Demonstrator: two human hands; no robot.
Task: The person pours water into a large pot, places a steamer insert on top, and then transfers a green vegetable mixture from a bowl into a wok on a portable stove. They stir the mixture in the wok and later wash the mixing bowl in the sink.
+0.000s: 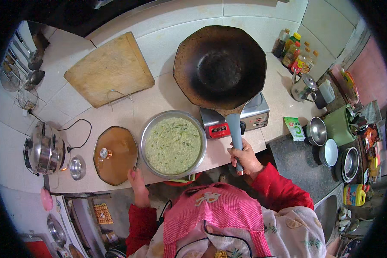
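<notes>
My right hand (247, 157) is closed around the grey handle (234, 133) of a dark octagonal wok (219, 69). The wok is tilted, its bare inside facing me, above a portable gas stove (254, 119). In front of me stands a wide metal bowl (142, 151) of pale green batter-like mixture (173, 146) with darker green bits. My left hand (138, 187) is at the counter's front edge, by the rim of an octagonal glass lid (116, 154) with a knob. Whether its fingers grip or only touch that rim is unclear.
A wooden cutting board (111, 71) leans in a wire stand against the tiles. An electric pot (45, 148) and a small metal bowl (77, 168) are left. Sauce bottles (293, 51), a metal kettle (303, 87) and stacked bowls (350, 164) line the right, near a sink (330, 209).
</notes>
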